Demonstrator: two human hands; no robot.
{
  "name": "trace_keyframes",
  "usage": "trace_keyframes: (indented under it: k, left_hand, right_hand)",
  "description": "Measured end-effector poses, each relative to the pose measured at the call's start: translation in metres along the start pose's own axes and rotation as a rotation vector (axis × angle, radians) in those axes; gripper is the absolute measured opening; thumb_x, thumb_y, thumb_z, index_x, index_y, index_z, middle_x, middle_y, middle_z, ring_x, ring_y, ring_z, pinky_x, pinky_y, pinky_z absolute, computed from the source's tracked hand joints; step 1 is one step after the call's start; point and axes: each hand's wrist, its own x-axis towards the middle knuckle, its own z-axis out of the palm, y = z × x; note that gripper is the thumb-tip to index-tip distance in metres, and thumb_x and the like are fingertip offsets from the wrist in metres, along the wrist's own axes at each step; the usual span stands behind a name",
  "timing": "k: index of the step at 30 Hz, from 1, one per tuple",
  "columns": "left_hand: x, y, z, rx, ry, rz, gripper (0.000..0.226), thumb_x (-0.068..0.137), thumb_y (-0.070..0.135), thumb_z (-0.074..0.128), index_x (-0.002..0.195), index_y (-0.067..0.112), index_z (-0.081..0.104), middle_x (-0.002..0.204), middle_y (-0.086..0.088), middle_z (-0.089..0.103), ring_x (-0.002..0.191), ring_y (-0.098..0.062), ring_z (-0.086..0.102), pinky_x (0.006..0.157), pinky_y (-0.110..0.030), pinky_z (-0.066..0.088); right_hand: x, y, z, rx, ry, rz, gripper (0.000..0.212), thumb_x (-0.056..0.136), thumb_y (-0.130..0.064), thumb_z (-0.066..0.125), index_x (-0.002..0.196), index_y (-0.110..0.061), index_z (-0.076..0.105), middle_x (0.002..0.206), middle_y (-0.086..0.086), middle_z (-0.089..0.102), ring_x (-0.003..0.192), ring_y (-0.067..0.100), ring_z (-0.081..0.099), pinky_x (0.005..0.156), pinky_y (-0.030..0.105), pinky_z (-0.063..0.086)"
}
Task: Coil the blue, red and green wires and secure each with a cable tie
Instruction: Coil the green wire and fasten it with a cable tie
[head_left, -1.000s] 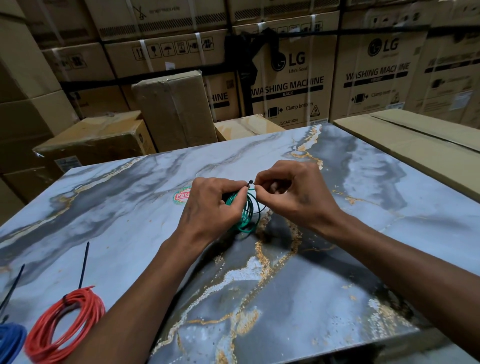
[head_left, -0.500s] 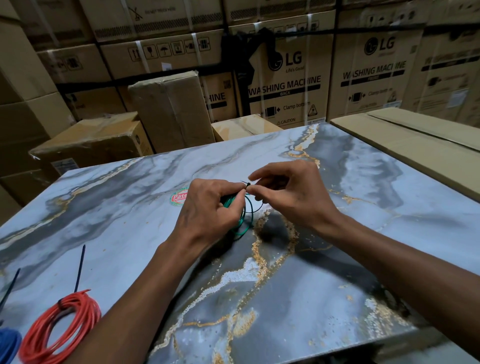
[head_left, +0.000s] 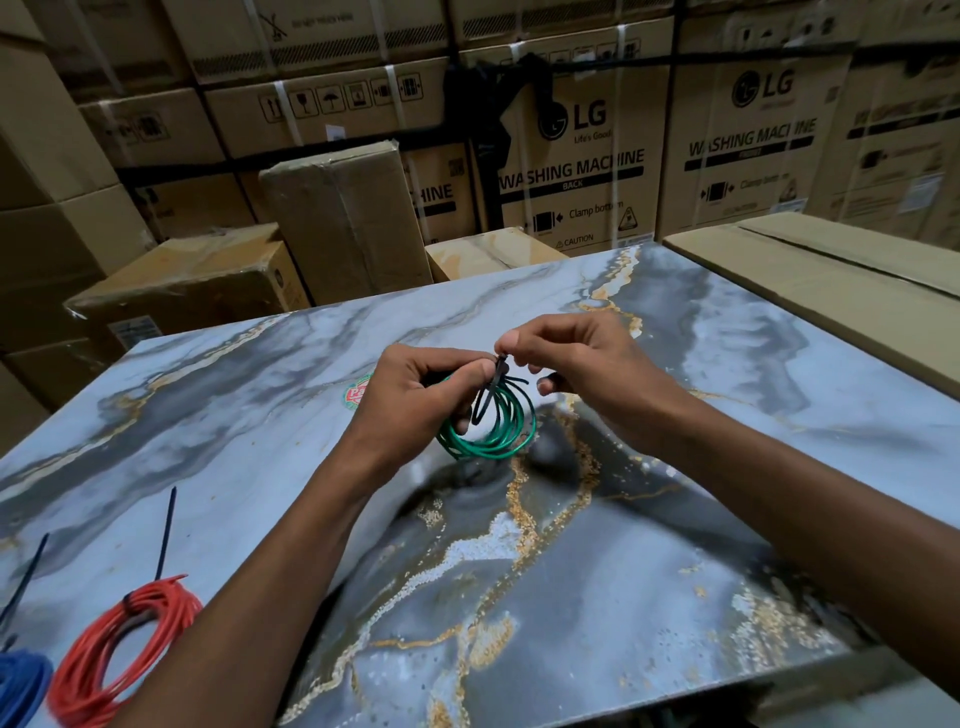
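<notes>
Above the middle of the marble table (head_left: 701, 519) my left hand (head_left: 415, 400) grips the top of the green wire coil (head_left: 491, 434), which hangs below my fingers. A black cable tie (head_left: 491, 387) loops around the coil. My right hand (head_left: 582, 358) pinches the tie's end between thumb and forefinger just above the coil. A red wire coil (head_left: 111, 657) lies at the table's near left, with a black tie tail (head_left: 166, 535) sticking up from it. The blue wire coil (head_left: 21, 686) sits at the left edge, partly cut off, with its own black tie (head_left: 26, 577).
Stacked cardboard appliance boxes (head_left: 571, 156) wall in the far side. A flat carton (head_left: 831, 280) lies along the table's right edge. Lower boxes (head_left: 192, 291) stand beyond the far left corner. A round sticker (head_left: 358, 395) is on the tabletop near my left hand.
Both hands have lifted slightly with the green coil, and more of the coil now hangs in view below my left hand. The black tie shows more clearly around the coil.
</notes>
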Motion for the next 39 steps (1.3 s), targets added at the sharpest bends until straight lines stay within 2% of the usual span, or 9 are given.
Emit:
trace_keyframes:
  k: [4, 8, 11, 14, 22, 28, 32, 36, 39]
  left_hand:
    - [0.002, -0.007, 0.002, -0.071, -0.039, -0.060, 0.018, 0.097, 0.009, 0.061, 0.100, 0.002, 0.077, 0.056, -0.009, 0.049, 0.047, -0.014, 0.046, 0.051, -0.021, 0.040]
    - [0.002, -0.014, 0.007, 0.004, -0.062, -0.057, 0.020, 0.100, 0.010, 0.058, 0.098, 0.006, 0.077, 0.053, -0.003, 0.052, 0.049, -0.014, 0.049, 0.053, -0.021, 0.043]
    - [0.003, -0.017, 0.011, 0.068, -0.079, -0.043, 0.021, 0.102, 0.017, 0.057, 0.098, 0.015, 0.077, 0.054, -0.002, 0.057, 0.048, -0.013, 0.054, 0.059, -0.036, 0.053]
    - [0.003, -0.019, 0.014, 0.135, -0.055, 0.016, 0.021, 0.098, 0.024, 0.056, 0.095, 0.020, 0.077, 0.059, 0.009, 0.060, 0.050, -0.012, 0.053, 0.056, -0.034, 0.046]
    - [0.004, -0.019, 0.016, 0.236, 0.048, 0.103, 0.021, 0.100, 0.022, 0.055, 0.098, 0.016, 0.075, 0.060, 0.023, 0.060, 0.055, 0.003, 0.051, 0.058, -0.025, 0.035]
    - [0.006, -0.027, 0.013, 0.185, 0.109, 0.044, 0.022, 0.099, 0.025, 0.054, 0.095, 0.019, 0.074, 0.059, 0.019, 0.059, 0.057, -0.004, 0.049, 0.061, -0.030, 0.039]
    - [0.011, -0.031, 0.009, -0.018, 0.273, -0.086, 0.023, 0.103, 0.017, 0.053, 0.093, 0.016, 0.074, 0.058, 0.015, 0.056, 0.055, -0.004, 0.045, 0.058, -0.026, 0.038]
    - [0.015, -0.040, 0.007, -0.171, 0.343, -0.219, 0.025, 0.104, 0.021, 0.052, 0.100, 0.011, 0.075, 0.057, 0.012, 0.057, 0.062, -0.011, 0.047, 0.065, -0.029, 0.041]
    - [0.015, -0.039, 0.009, -0.240, 0.351, -0.231, 0.026, 0.103, 0.024, 0.053, 0.100, 0.012, 0.076, 0.055, 0.013, 0.054, 0.064, -0.015, 0.045, 0.071, -0.034, 0.042]
  right_hand:
    - [0.001, 0.006, 0.005, -0.111, 0.008, -0.054, 0.016, 0.102, -0.023, 0.061, 0.097, -0.011, 0.070, 0.090, 0.007, 0.070, 0.087, 0.014, 0.069, 0.079, 0.031, 0.060]
    - [0.000, 0.009, 0.007, -0.143, 0.070, -0.026, 0.016, 0.103, -0.022, 0.059, 0.096, -0.009, 0.066, 0.086, 0.004, 0.074, 0.074, 0.012, 0.074, 0.068, 0.027, 0.058]
    - [-0.001, 0.010, 0.005, -0.129, 0.127, -0.016, 0.013, 0.103, -0.019, 0.059, 0.096, -0.009, 0.063, 0.081, 0.010, 0.074, 0.070, 0.018, 0.075, 0.063, 0.029, 0.059]
    - [0.002, 0.011, 0.003, -0.136, 0.172, -0.007, 0.013, 0.105, -0.021, 0.055, 0.098, -0.011, 0.060, 0.080, 0.011, 0.073, 0.068, 0.023, 0.074, 0.061, 0.031, 0.058]
    - [0.005, 0.003, 0.008, 0.223, 0.238, 0.217, 0.016, 0.111, -0.020, 0.040, 0.101, -0.013, 0.050, 0.080, 0.012, 0.059, 0.051, 0.016, 0.067, 0.051, 0.024, 0.055]
    - [-0.001, 0.002, 0.012, 0.256, 0.135, 0.263, 0.020, 0.106, -0.034, 0.053, 0.112, -0.014, 0.051, 0.091, 0.017, 0.066, 0.065, 0.019, 0.071, 0.057, 0.029, 0.058]
    - [-0.008, -0.007, 0.020, 0.287, -0.107, 0.404, 0.033, 0.099, -0.039, 0.062, 0.116, -0.011, 0.055, 0.097, 0.016, 0.070, 0.084, 0.025, 0.073, 0.076, 0.038, 0.063]
    - [-0.013, -0.003, 0.023, 0.212, -0.260, 0.411, 0.058, 0.080, -0.023, 0.086, 0.128, -0.010, 0.059, 0.109, 0.014, 0.075, 0.097, 0.025, 0.074, 0.089, 0.034, 0.060]
    - [-0.019, -0.005, 0.026, 0.233, -0.336, 0.405, 0.051, 0.083, -0.006, 0.081, 0.130, -0.005, 0.059, 0.106, 0.013, 0.078, 0.102, 0.022, 0.075, 0.090, 0.028, 0.060]
